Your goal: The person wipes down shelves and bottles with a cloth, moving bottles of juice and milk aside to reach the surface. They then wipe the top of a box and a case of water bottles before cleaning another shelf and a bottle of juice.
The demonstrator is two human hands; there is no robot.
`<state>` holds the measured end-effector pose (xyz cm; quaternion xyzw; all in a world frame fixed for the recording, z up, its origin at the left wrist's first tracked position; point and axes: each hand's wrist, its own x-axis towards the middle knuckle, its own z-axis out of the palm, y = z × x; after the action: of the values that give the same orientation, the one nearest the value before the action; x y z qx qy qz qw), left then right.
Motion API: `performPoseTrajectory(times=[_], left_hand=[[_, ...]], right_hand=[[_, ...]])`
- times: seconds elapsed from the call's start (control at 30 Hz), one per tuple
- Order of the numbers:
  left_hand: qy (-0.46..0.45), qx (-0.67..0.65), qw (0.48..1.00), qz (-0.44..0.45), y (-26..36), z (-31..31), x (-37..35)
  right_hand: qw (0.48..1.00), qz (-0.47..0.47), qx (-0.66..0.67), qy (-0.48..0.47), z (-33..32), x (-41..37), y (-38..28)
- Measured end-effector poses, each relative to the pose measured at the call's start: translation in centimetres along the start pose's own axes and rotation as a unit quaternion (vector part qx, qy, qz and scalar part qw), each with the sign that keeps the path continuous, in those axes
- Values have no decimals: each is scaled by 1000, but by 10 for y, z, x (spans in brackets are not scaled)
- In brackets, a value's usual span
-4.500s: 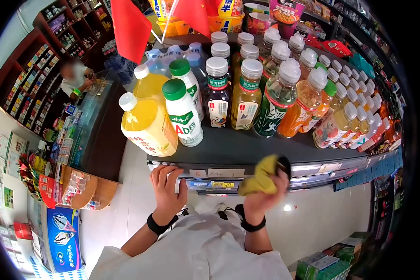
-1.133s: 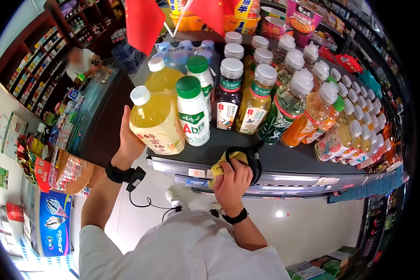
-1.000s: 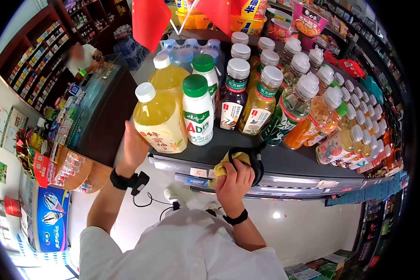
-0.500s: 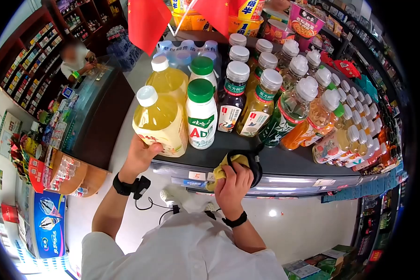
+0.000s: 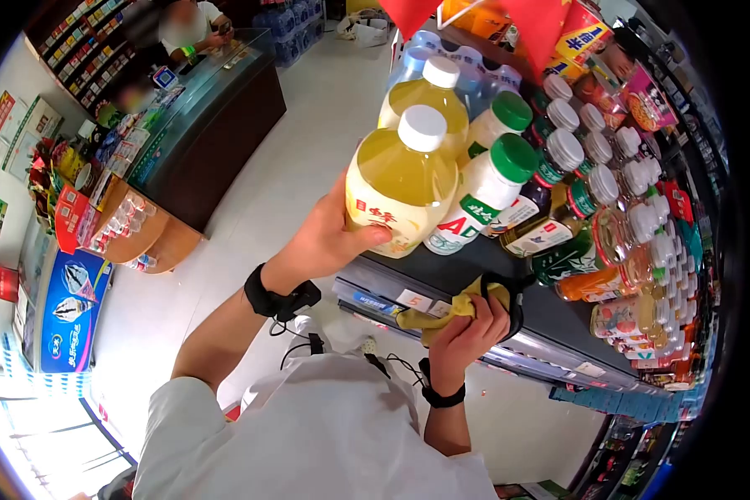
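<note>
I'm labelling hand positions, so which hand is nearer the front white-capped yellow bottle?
Left. The left hand is on the yellow bottle's lower side; the right hand is farther off, at the shelf's front edge, holding a yellow cloth.

The left forearm (image 5: 225, 325) stretches forward, the left hand (image 5: 325, 237) curved wide with its thumb (image 5: 371, 240) in front, while the right hand (image 5: 465, 340), nearer the body, has its fingers (image 5: 496, 320) curled.
</note>
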<state>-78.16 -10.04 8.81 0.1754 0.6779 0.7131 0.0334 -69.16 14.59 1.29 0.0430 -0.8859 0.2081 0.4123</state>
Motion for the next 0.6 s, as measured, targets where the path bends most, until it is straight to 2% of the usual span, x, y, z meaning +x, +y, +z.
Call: performPoseTrajectory(times=[0.1,0.37,0.5,0.57,0.6], left_hand=[[-1,-8,1000,20,-5,1,0],[-28,-49,998,-12,-3,1,1],[-44,-4,999,-1,-3,-2,4],[-48,68,995,54,-8,-3,6],[-75,60,994,44,-9,-6,5]], right_hand=[[1000,17,-10,2,-2,2,-4],[1000,13,-16,-22,8,8,-23],[999,15,-30,9,17,9,-28],[998,33,-48,21,18,5,-30],[998,30,-43,36,19,5,-29]])
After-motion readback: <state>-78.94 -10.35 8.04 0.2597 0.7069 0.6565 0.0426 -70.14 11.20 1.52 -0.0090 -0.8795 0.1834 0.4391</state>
